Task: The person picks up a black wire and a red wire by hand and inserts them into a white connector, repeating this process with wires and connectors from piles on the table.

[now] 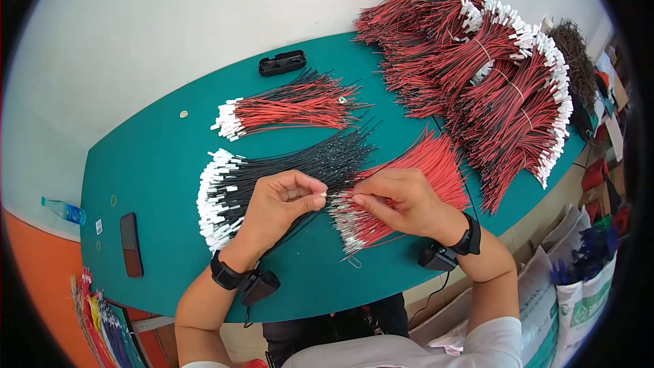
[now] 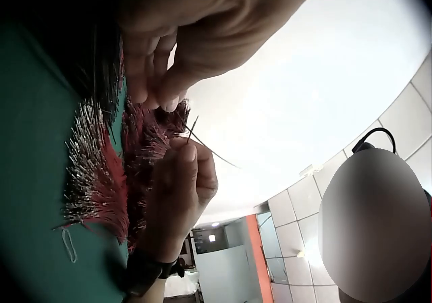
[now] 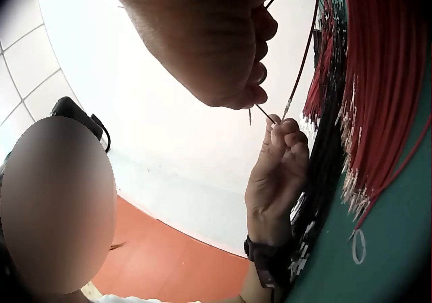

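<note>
Thumb and fingertips of the left hand (image 1: 276, 208) pinch a small white connector (image 1: 323, 195), mostly hidden by them. From those fingertips a red wire (image 3: 299, 73) rises in the right wrist view. The right hand (image 1: 402, 197) pinches a thin dark wire (image 3: 265, 113), whose end reaches the left fingertips. Beneath the left hand (image 3: 277, 168) and beyond it lie black wires (image 1: 293, 160) with white connectors (image 1: 216, 197) at their left ends. Red wires (image 1: 436, 163) with bare metallic tips (image 1: 349, 221) lie under and beside the right hand.
Large tied bundles of red and black wires (image 1: 477, 75) cover the table's right back. A smaller bundle (image 1: 293, 105) lies behind the black wires, near a black case (image 1: 282, 63). On the left are a phone (image 1: 131, 244) and a bottle (image 1: 63, 210). Sacks (image 1: 586, 307) stand at right.
</note>
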Available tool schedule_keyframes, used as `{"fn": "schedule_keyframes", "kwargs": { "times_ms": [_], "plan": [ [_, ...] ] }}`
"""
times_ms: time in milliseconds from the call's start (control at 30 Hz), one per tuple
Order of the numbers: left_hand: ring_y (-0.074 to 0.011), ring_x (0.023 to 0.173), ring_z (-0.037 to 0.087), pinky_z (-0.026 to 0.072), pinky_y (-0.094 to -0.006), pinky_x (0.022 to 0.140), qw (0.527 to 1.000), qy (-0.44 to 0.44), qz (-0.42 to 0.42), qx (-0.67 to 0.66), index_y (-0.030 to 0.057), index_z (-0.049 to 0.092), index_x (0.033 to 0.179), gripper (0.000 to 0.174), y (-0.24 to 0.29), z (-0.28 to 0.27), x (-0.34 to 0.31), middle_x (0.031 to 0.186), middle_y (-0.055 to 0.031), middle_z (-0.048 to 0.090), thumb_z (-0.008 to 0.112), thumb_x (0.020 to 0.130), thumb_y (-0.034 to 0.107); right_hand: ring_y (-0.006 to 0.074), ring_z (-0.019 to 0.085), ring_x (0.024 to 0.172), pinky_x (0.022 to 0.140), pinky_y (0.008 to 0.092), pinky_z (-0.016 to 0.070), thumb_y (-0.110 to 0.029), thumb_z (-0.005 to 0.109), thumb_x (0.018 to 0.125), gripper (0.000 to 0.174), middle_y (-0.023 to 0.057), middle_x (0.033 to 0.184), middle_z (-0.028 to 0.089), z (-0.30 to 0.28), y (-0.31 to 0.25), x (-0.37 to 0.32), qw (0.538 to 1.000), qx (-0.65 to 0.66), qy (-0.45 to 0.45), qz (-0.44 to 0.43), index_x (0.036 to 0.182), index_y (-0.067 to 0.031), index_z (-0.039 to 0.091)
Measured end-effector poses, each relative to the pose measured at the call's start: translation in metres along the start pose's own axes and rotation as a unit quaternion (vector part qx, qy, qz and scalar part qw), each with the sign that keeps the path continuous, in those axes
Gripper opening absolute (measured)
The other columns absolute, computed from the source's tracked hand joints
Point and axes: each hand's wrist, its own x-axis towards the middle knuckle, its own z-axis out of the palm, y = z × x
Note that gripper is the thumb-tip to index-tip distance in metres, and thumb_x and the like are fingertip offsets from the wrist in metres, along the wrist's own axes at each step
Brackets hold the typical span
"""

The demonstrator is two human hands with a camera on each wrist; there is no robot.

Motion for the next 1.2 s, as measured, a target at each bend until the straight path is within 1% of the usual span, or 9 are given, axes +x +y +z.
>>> {"fn": "schedule_keyframes", "kwargs": {
  "times_ms": [100, 300, 400, 533, 600, 733, 833, 1100, 1200],
  "plan": [
    [-0.0121, 0.090, 0.069, 0.0558, -0.0258, 0.085, 1.000, 0.011, -0.004, -0.009, -0.0030, 0.071, 0.106, 0.024, -0.0004, 0.0021, 0.0002, 0.099, -0.0084, 0.073, 0.078, 0.084, -0.003, 0.0271, 0.062, 0.061, 0.053, 0.0384, 0.0472, -0.010, 0.073, 0.088, 0.007, 0.0104, 0.071, 0.062, -0.0017, -0.0013, -0.0016, 0.999, -0.019, -0.017, 0.026, 0.091, -0.0055, 0.069],
    [-0.0115, 0.088, 0.069, 0.0558, -0.0244, 0.083, 0.999, 0.022, -0.015, 0.021, -0.0037, 0.071, 0.107, 0.024, -0.0026, 0.0003, -0.0024, 0.100, -0.0094, 0.073, 0.078, 0.084, -0.003, 0.0280, 0.063, 0.062, 0.053, 0.0393, 0.0467, -0.009, 0.073, 0.086, 0.008, 0.0104, 0.070, 0.062, 0.0015, 0.0013, -0.0040, 0.999, -0.020, -0.010, 0.031, 0.093, -0.0066, 0.069],
    [-0.0114, 0.087, 0.069, 0.0560, -0.0241, 0.082, 1.000, 0.023, -0.014, 0.015, -0.0038, 0.072, 0.106, 0.022, -0.0044, 0.0009, -0.0024, 0.099, -0.0096, 0.074, 0.077, 0.084, -0.004, 0.0289, 0.064, 0.065, 0.055, 0.0401, 0.0487, -0.009, 0.073, 0.085, 0.009, 0.0106, 0.073, 0.064, 0.0028, 0.0027, -0.0046, 0.999, -0.032, -0.016, 0.019, 0.093, -0.0065, 0.069],
    [-0.0116, 0.087, 0.069, 0.0560, -0.0248, 0.082, 1.000, 0.026, -0.014, 0.005, -0.0028, 0.073, 0.103, 0.019, -0.0039, 0.0018, -0.0041, 0.099, -0.0094, 0.074, 0.077, 0.084, -0.004, 0.0294, 0.066, 0.072, 0.060, 0.0397, 0.0518, -0.008, 0.074, 0.083, 0.010, 0.0106, 0.079, 0.067, 0.0053, 0.0041, -0.0063, 0.999, -0.045, 0.000, -0.001, 0.092, -0.0061, 0.069],
    [-0.0119, 0.088, 0.068, 0.0558, -0.0255, 0.084, 1.000, 0.023, 0.001, 0.012, -0.0020, 0.073, 0.102, 0.019, -0.0046, 0.0026, -0.0046, 0.100, -0.0090, 0.074, 0.077, 0.084, -0.005, 0.0292, 0.067, 0.076, 0.061, 0.0390, 0.0531, -0.008, 0.075, 0.082, 0.010, 0.0103, 0.082, 0.068, 0.0061, 0.0053, -0.0062, 0.999, -0.049, 0.012, -0.016, 0.090, -0.0061, 0.069],
    [-0.0130, 0.093, 0.067, 0.0548, -0.0274, 0.088, 0.999, 0.020, 0.009, 0.025, -0.0019, 0.073, 0.100, 0.018, -0.0045, 0.0037, -0.0053, 0.102, -0.0090, 0.072, 0.077, 0.083, -0.006, 0.0284, 0.069, 0.079, 0.062, 0.0385, 0.0536, -0.009, 0.075, 0.081, 0.011, 0.0096, 0.082, 0.068, 0.0056, 0.0006, -0.0065, 0.998, -0.064, 0.007, -0.017, 0.089, -0.0063, 0.068],
    [-0.0138, 0.094, 0.065, 0.0539, -0.0281, 0.089, 0.998, 0.015, 0.043, 0.040, -0.0028, 0.073, 0.098, 0.018, -0.0044, 0.0047, -0.0053, 0.102, -0.0096, 0.069, 0.076, 0.082, -0.008, 0.0282, 0.069, 0.081, 0.063, 0.0388, 0.0538, -0.009, 0.076, 0.081, 0.011, 0.0095, 0.082, 0.068, 0.0047, -0.0001, -0.0073, 0.997, -0.075, 0.009, -0.020, 0.088, -0.0067, 0.068],
    [-0.0140, 0.094, 0.065, 0.0535, -0.0283, 0.089, 0.998, 0.012, 0.035, 0.047, -0.0034, 0.074, 0.097, 0.016, -0.0027, 0.0058, -0.0060, 0.102, -0.0096, 0.068, 0.076, 0.081, -0.008, 0.0281, 0.069, 0.082, 0.063, 0.0393, 0.0537, -0.009, 0.076, 0.081, 0.011, 0.0093, 0.081, 0.067, 0.0055, 0.0010, -0.0074, 0.996, -0.083, 0.004, -0.031, 0.088, -0.0075, 0.068],
    [-0.0139, 0.093, 0.065, 0.0537, -0.0281, 0.088, 0.998, 0.010, 0.032, 0.048, -0.0039, 0.074, 0.096, 0.016, -0.0011, 0.0069, -0.0069, 0.102, -0.0099, 0.069, 0.077, 0.081, -0.008, 0.0278, 0.069, 0.083, 0.063, 0.0389, 0.0536, -0.009, 0.076, 0.081, 0.011, 0.0091, 0.080, 0.067, 0.0036, -0.0021, -0.0070, 0.996, -0.089, -0.007, -0.018, 0.088, -0.0075, 0.068]
  ]
}}
